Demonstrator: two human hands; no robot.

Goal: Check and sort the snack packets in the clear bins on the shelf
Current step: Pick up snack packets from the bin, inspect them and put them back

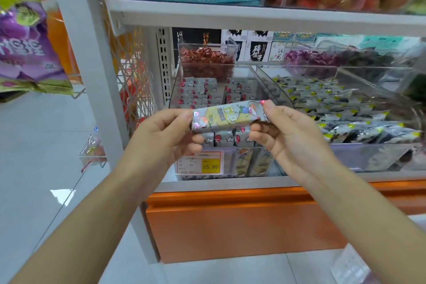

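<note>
I hold a long silver and yellow snack packet (228,115) level in front of the shelf, printed side facing me. My left hand (166,136) pinches its left end and my right hand (285,136) pinches its right end. Behind and below the packet stands a clear bin (255,76) filled with rows of silver packets with red marks (198,92). To its right, a second clear bin (368,157) holds silver, black and yellow packets (334,104).
A yellow price tag (200,162) reading 15.80 hangs on the left bin's front. A small clear box of red snacks (206,60) sits at the back. Above runs a white shelf board (253,14) bearing blue packets. An orange base panel (242,223) lies below; hanging bags (25,48) are left.
</note>
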